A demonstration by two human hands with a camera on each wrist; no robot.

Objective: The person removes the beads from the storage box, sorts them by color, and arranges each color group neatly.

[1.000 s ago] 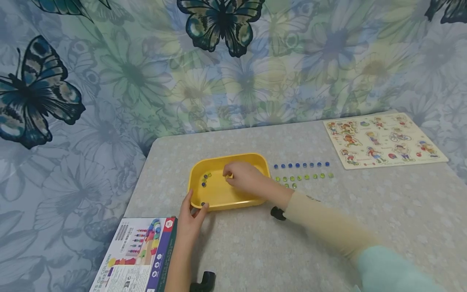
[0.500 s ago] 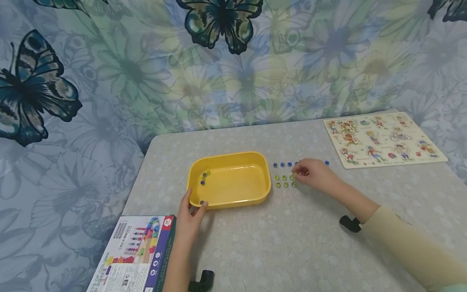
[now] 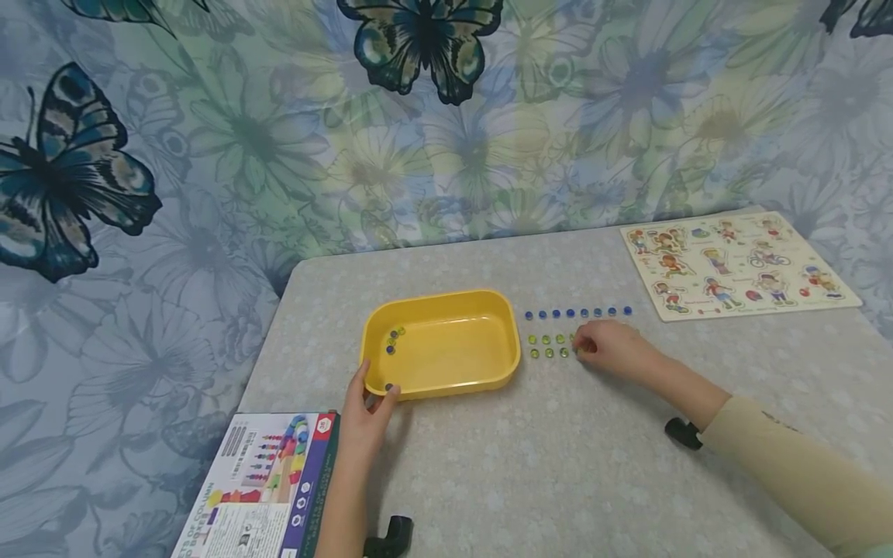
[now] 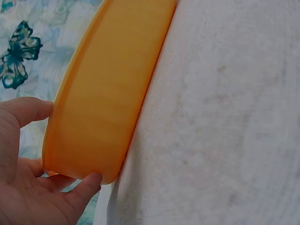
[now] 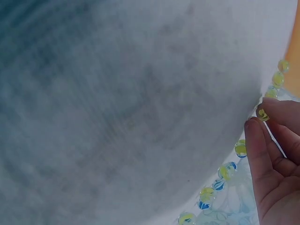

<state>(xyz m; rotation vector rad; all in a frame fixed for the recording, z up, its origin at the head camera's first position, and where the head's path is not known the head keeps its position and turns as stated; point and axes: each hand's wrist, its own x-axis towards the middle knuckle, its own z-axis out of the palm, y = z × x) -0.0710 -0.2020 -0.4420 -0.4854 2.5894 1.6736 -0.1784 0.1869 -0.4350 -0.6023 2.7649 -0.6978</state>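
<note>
With thumb and fingertips, my right hand (image 3: 614,350) pinches a small yellow glass marble (image 5: 263,114) at the table, at the right end of a short front row of yellow-green marbles (image 3: 549,353). Behind that row lies another of yellow-green marbles (image 3: 546,339), partly hidden by the hand, and farther back a row of blue marbles (image 3: 584,313). My left hand (image 3: 364,422) grips the near left corner of a yellow tray (image 3: 453,341). Several blue and yellow marbles (image 3: 391,349) lie along the tray's left side.
A printed cardboard box (image 3: 258,480) lies at the table's front left. A picture puzzle board (image 3: 743,267) lies at the back right. Butterfly-patterned cloth (image 3: 446,178) hangs behind the table (image 3: 502,480).
My right hand has moved from inside the tray to the marble rows on the right, then slightly nearer to the front row. The left hand has stayed on the tray corner.
</note>
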